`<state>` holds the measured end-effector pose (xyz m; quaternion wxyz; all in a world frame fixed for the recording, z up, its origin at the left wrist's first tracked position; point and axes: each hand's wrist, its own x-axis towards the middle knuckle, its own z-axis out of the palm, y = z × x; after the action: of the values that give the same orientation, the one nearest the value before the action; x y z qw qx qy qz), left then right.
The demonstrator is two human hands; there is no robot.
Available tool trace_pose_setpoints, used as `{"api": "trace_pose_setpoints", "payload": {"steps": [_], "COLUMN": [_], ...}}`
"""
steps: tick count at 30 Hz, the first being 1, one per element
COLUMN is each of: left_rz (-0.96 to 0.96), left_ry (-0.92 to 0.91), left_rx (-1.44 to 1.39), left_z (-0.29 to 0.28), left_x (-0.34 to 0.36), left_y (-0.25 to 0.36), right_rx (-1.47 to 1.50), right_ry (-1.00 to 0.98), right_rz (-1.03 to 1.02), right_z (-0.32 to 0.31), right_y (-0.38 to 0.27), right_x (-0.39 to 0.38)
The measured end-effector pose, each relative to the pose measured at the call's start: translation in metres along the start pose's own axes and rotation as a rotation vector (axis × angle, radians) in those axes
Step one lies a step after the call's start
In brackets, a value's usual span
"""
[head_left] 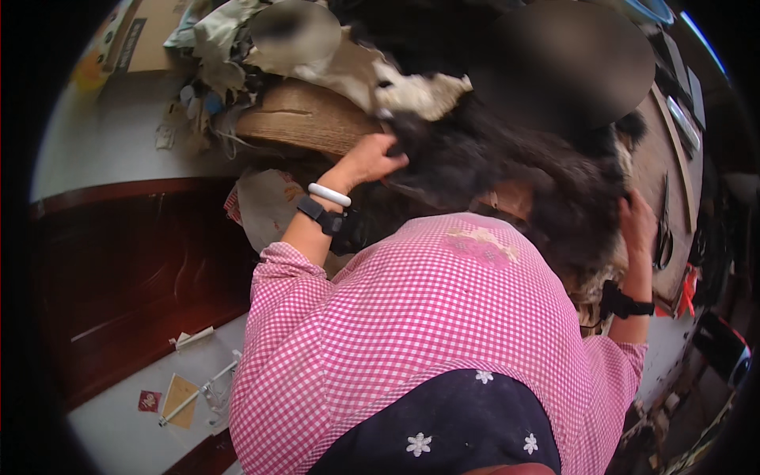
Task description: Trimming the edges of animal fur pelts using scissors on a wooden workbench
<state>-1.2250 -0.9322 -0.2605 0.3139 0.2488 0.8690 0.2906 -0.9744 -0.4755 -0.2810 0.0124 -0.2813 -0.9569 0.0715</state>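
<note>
A large dark brown-black fur pelt (546,170) spreads across the work surface in front of me. My left hand (370,162) is closed on its left edge, thumb and fingers pinched together. At the pelt's right edge is my right hand (636,224), its fingers bent against the fur and partly hidden, so I cannot tell how firmly they grip. Beside that hand lies a pair of dark scissors (664,229) on the brown table (651,150). Pale hide with black patches (419,93) lies just beyond my left hand, over a thick wooden block (305,117).
A dark red wooden bench (142,277) stands at the left. More pale scraps (226,39) heap up at the far left, near a cardboard box (154,36). A long wooden strip (677,150) runs along the table's right side. Small items, including a tan card (180,400), lie on the floor.
</note>
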Motion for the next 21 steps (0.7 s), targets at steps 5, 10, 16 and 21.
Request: {"api": "trace_pose_setpoints", "payload": {"steps": [5,10,16,21], "left_rz": [-0.076,0.151,0.528,0.375], "left_ry": [-0.513,0.410,0.558,0.178], "left_rx": [-0.081,-0.142,0.482,0.866], "left_z": [-0.013,-0.017,-0.001,-0.002], "left_x": [-0.028,-0.008,0.049,0.071], "left_y": [0.000,-0.005,0.023,0.039], "right_rx": [-0.177,-0.075,-0.193,-0.125], "right_ry": [0.019,0.111,-0.181,-0.199], "right_rz": [0.225,-0.024,-0.061,-0.093], "right_z": [-0.014,-0.011,0.020,0.014], "right_y": [0.059,0.017,-0.031,-0.024], "right_x": [0.028,0.034,0.032,0.031]}}
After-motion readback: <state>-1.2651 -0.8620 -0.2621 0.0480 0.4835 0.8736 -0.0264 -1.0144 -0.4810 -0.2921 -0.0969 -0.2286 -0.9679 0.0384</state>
